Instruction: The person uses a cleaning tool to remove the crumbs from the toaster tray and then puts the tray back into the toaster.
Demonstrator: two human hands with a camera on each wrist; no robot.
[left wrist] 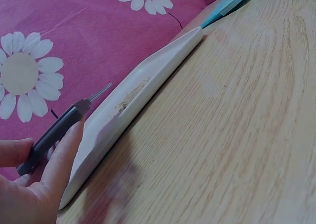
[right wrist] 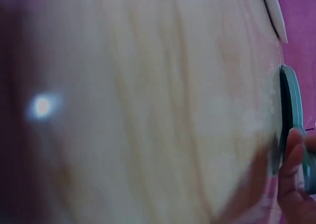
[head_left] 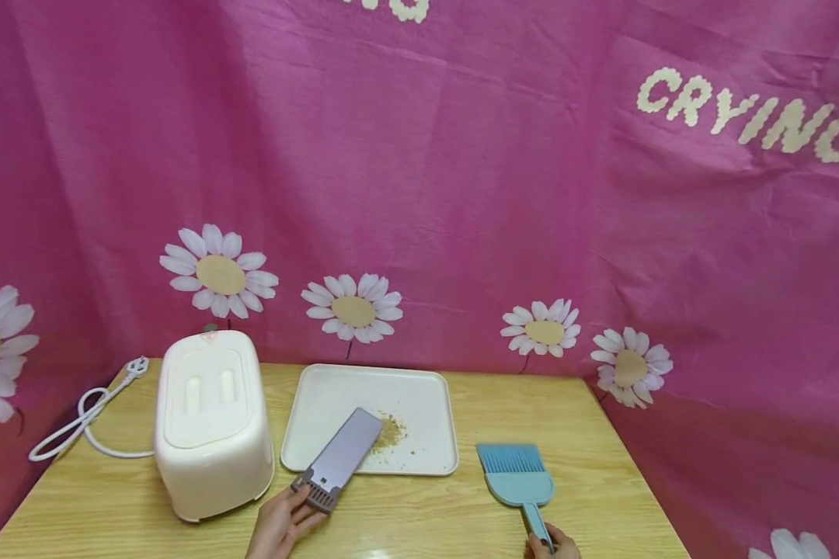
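Observation:
My left hand point(head_left: 283, 522) grips the dark slotted end of a toaster crumb tray point(head_left: 348, 450), a long flat metal piece. Thumb and fingers pinch this dark end point(left wrist: 52, 137) in the left wrist view. Its far end hangs over a white rectangular tray point(head_left: 429, 396), beside a small heap of tan crumbs point(head_left: 389, 432). To the right, my right hand point(head_left: 554, 545) holds the handle of a small blue brush point(head_left: 520, 487), whose bristles point away over the table. In the right wrist view the fingers curl round the handle below the teal brush head point(right wrist: 294, 93).
A white toaster point(head_left: 213, 435) stands at the left of the wooden table point(head_left: 405, 520), close to my left hand. Its white cord and plug point(head_left: 84, 419) lie looped at the left edge. Behind the table hangs a pink cloth point(head_left: 419, 194) with daisies.

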